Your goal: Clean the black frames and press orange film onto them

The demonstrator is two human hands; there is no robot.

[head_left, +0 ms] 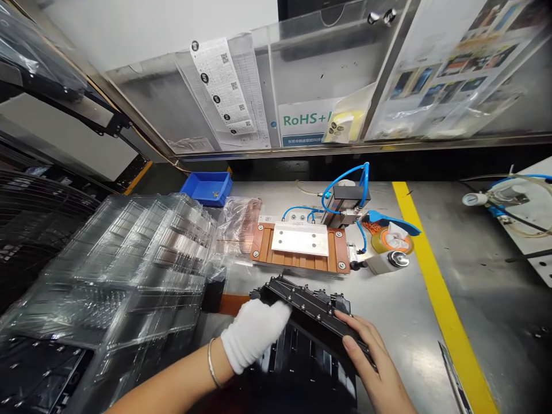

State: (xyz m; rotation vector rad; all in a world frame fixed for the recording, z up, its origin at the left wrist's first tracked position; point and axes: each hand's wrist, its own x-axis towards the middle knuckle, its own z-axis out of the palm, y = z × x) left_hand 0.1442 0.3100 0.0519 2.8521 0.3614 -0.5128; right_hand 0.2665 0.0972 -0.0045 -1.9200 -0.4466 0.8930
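Note:
A long black plastic part [310, 305] with small bright studs along it is held tilted between my two hands. My left hand [254, 330], in a white glove, is closed round its left end. Bare, my right hand [371, 356] grips the right end, thumb on the near side and fingers over the top. Below the held part lie more black plastic parts [297, 368], partly hidden by my hands. Just beyond stands a brown fixture [302, 261] with a white metal plate [299, 238] on top.
Stacked clear plastic trays [142, 259] fill the left side, with a blue bin [207, 188] behind them. A pneumatic cylinder [347, 201] with blue hoses rises behind the fixture. A metal-topped bottle [390, 261] and a tape roll [392, 238] stand right, near yellow floor-style tape [431, 276].

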